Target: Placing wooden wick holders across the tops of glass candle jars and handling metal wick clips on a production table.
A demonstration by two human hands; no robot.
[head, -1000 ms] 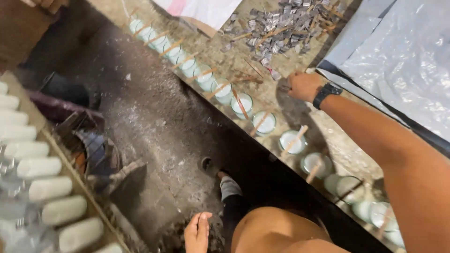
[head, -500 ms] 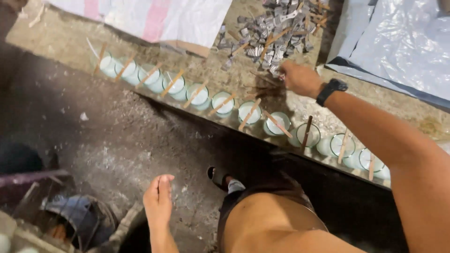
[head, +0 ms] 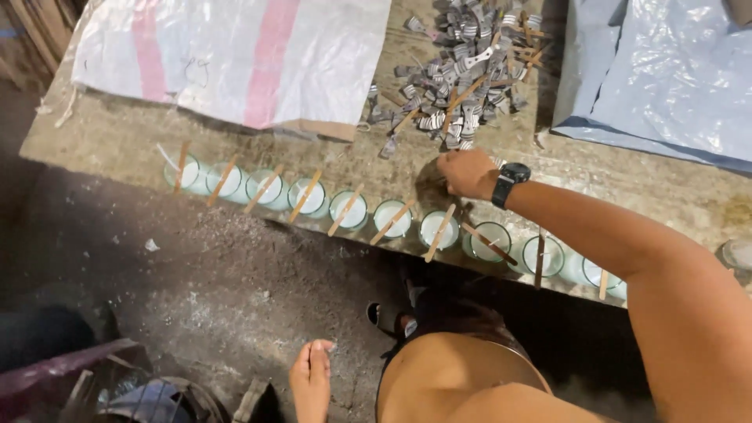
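My right hand (head: 468,174), with a black watch (head: 510,181) on its wrist, rests knuckles-up at the near edge of a pile of small grey metal clips and wooden sticks (head: 464,72). Its fingers are curled under and hidden, so any contents cannot be seen. Just in front of it a row of several glass cups filled with white wax (head: 349,210) lines the bench edge, each with a wooden stick (head: 306,196) laid across its rim. My left hand (head: 312,380) hangs low beside my knee, flat and holding nothing.
The rough stone bench (head: 117,137) carries a white and pink woven sack (head: 235,55) at the back left and a blue-grey plastic sheet (head: 666,70) at the right. Below lies a dirt floor (head: 219,282), my sandalled foot (head: 388,317), and a dark metal object (head: 149,401) at the bottom left.
The view has swung left and closer to the bench. My right hand has stayed at the near edge of the clip pile, and my left hand has dropped lower in the frame.
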